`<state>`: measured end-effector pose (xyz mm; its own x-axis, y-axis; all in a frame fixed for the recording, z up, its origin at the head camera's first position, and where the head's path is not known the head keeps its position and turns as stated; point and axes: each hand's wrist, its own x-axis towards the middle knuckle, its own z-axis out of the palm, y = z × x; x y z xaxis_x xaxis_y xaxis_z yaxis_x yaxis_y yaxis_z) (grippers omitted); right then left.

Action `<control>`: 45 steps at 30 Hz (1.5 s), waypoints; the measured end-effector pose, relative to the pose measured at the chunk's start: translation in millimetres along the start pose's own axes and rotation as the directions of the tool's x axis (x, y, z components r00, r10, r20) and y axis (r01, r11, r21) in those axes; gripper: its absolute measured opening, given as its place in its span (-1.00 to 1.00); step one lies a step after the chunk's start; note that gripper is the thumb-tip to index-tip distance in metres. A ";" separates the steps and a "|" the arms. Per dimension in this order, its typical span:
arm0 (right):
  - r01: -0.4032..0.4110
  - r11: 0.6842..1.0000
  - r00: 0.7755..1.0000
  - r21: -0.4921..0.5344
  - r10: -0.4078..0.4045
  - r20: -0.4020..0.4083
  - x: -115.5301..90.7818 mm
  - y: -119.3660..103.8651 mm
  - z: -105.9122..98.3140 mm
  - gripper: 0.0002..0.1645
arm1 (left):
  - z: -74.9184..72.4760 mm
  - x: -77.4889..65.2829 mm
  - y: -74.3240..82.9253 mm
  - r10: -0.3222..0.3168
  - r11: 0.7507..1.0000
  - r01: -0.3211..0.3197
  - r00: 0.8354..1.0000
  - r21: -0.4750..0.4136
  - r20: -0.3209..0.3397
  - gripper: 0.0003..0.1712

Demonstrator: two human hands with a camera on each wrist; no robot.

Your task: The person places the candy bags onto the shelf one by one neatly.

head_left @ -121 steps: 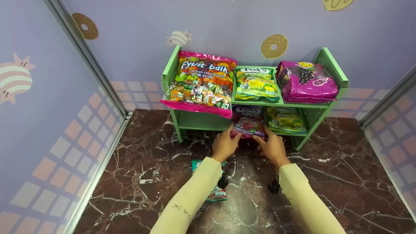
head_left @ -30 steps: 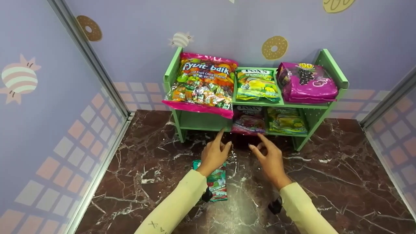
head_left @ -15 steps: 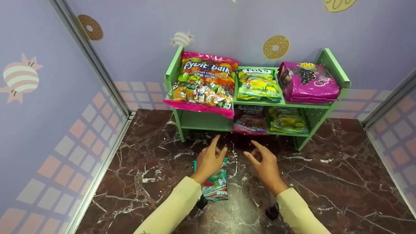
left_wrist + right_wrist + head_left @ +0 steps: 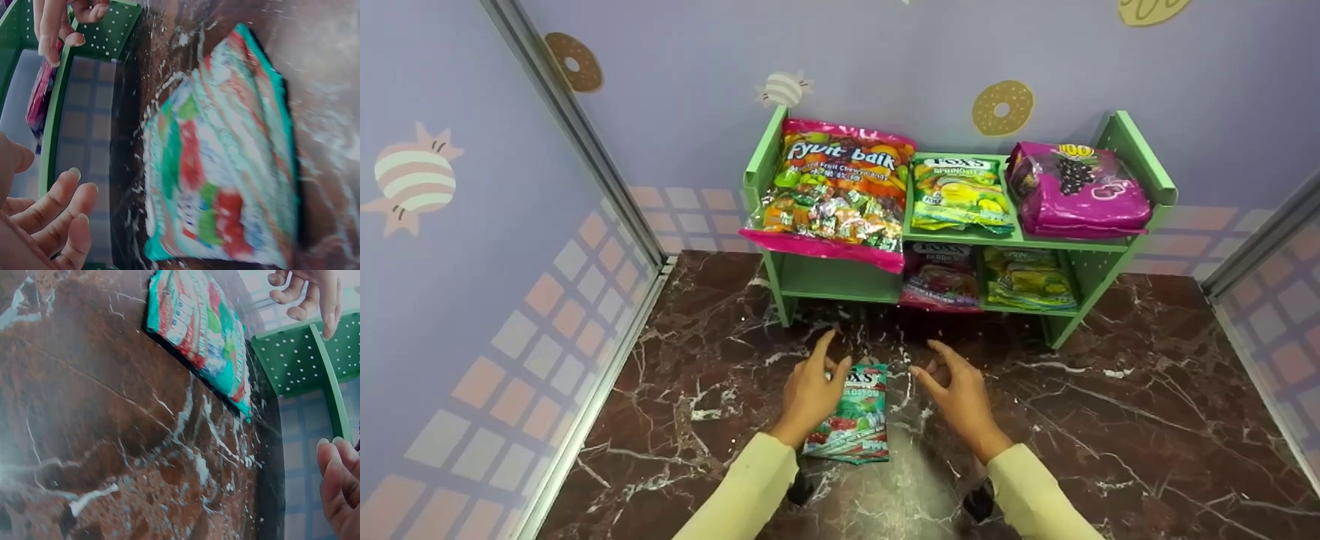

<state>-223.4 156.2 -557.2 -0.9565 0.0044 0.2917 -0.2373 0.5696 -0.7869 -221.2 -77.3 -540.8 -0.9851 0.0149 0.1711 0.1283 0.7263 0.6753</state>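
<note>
My left hand point(image 4: 812, 394) hovers over the left part of a teal candy bag point(image 4: 859, 420) with cherries on it, partly covering it from the head camera. The same candy bag point(image 4: 216, 163) lies flat on the floor in the left wrist view, apart from the fingers. To its right, my right hand point(image 4: 961, 397) is held above the floor with relaxed fingers and nothing in them. Behind both hands, a dark red berries candy bag point(image 4: 941, 279) sits on the lower level of a green shelf point(image 4: 840, 279), its front edge poking out slightly.
On the shelf's upper level are a large pink-edged fruit candy bag point(image 4: 840, 195), a yellow-green candy bag point(image 4: 960, 193) and a purple grape pack point(image 4: 1080, 191). Another yellow-green bag point(image 4: 1030, 279) sits below, at right. Patterned walls point(image 4: 547, 300) enclose the marble floor point(image 4: 1147, 420).
Four seconds ago both hands held the berries bag at the lower shelf. They have let go of it and drawn back toward me, the left one to above the teal bag.
</note>
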 end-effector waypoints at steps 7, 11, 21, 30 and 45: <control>0.030 1.000 0.999 0.009 -0.030 0.019 -7.0 1.9 16.2 -0.37 | -5.4 -12.5 -19.5 -0.028 1.000 0.028 0.999 -0.002 -0.021 -0.37; 0.005 0.999 0.998 0.044 -0.008 0.067 -11.4 1.1 23.8 -0.36 | -9.2 -17.8 -28.9 -0.046 0.999 0.046 0.998 0.001 -0.034 -0.38; -0.070 0.997 0.990 0.014 0.067 0.125 -20.9 -2.0 33.7 -0.34 | -12.4 -32.3 -46.2 -0.100 0.995 0.102 0.993 0.020 -0.067 -0.43; -0.177 0.984 0.952 0.025 0.165 0.257 -31.6 -2.0 48.2 -0.32 | -13.5 -46.5 -62.8 -0.139 0.990 0.141 0.989 0.032 -0.056 -0.48; -0.267 0.963 0.893 0.041 0.231 0.385 -44.7 0.0 58.3 -0.32 | -9.6 -56.3 -65.3 -0.238 0.970 0.236 0.971 0.063 0.037 -0.43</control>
<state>-190.5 108.1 -601.9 -0.9748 -0.1809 -0.1309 0.0198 0.5136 -0.8578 -173.0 -132.2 -587.6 -0.9909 -0.1327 -0.0216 -0.1148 0.7510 0.6503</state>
